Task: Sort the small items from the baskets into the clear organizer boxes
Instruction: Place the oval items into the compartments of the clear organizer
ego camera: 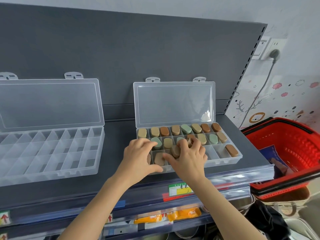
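A clear organizer box (223,159) stands open on the grey shelf, its lid leaning on the back panel. Small oval items in tan, brown and pale green (186,129) fill its back row and much of the middle row; one brown item (231,150) lies at the front right. My right hand (188,156) is over the box's middle and grips several brown oval items (175,150) in curled fingers. My left hand (138,157) rests on the box's front left corner, fingers spread over the compartments, thumb on the front wall. A tan item (159,159) lies between the hands.
A second clear organizer box (52,149) sits open at the left, its compartments bare. A red shopping basket (290,148) hangs at the right of the shelf with a blue packet inside. Price-tag rails run along the shelf's front edge; orange packets lie on the shelf below.
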Motion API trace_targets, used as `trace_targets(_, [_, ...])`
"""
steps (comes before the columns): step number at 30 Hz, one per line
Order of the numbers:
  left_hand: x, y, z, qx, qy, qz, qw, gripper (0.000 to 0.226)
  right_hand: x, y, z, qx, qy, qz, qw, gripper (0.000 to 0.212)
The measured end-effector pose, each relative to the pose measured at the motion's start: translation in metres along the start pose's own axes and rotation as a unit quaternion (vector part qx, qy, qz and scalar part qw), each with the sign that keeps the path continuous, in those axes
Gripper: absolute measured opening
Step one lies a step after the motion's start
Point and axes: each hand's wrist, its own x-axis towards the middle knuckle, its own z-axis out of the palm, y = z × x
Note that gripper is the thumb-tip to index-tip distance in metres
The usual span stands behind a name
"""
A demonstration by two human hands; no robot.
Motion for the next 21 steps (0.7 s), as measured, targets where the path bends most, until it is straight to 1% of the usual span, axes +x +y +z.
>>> trace_targets(4, [-0.003, -0.004, -0.004, -0.033, 0.012, -0.001, 0.999, 0.082, -0.005, 0.005, -0.007, -0.040, -0.051, -0.014, 0.998, 0.062])
trace_targets(6, [-0.004, -0.004, -0.004, -0.042, 0.010, 0.000, 0.999, 0.082, -0.007, 0.007, -0.011, -0.038, -0.067, -0.022, 0.997, 0.058])
trace_targets(7, [-0.005, -0.004, -0.003, -0.047, 0.007, 0.002, 0.999, 0.082, -0.006, 0.009, -0.012, -0.007, -0.064, -0.026, 0.998, 0.053])
trace_targets(8, [-0.005, -0.004, -0.003, -0.051, 0.005, 0.003, 0.999, 0.082, -0.005, 0.011, -0.015, 0.049, -0.050, -0.034, 0.997, 0.045])
trace_targets(9, [-0.005, -0.003, -0.003, -0.053, 0.005, 0.003, 0.999, 0.081, -0.003, 0.014, -0.018, 0.117, -0.028, -0.047, 0.992, 0.037])
trace_targets(10, [-0.005, -0.003, -0.003, -0.053, 0.006, 0.002, 0.999, 0.080, -0.001, 0.017, -0.021, 0.173, -0.007, -0.060, 0.983, 0.033])
trace_targets(12, [-0.005, -0.002, -0.003, -0.055, 0.009, -0.001, 0.998, 0.079, 0.005, 0.022, -0.028, 0.240, 0.009, -0.059, 0.969, 0.036])
trace_targets(15, [-0.005, 0.000, -0.001, -0.056, 0.009, 0.000, 0.998, 0.078, 0.006, 0.027, -0.035, 0.337, 0.006, -0.002, 0.942, 0.038])
trace_targets(18, [-0.004, 0.004, -0.001, -0.059, 0.006, 0.003, 0.998, 0.076, 0.007, 0.033, -0.036, 0.364, 0.008, 0.024, 0.931, 0.032])
trace_targets(21, [-0.003, 0.006, -0.001, -0.062, 0.005, 0.002, 0.998, 0.075, 0.007, 0.037, -0.034, 0.346, -0.005, 0.029, 0.938, 0.034])
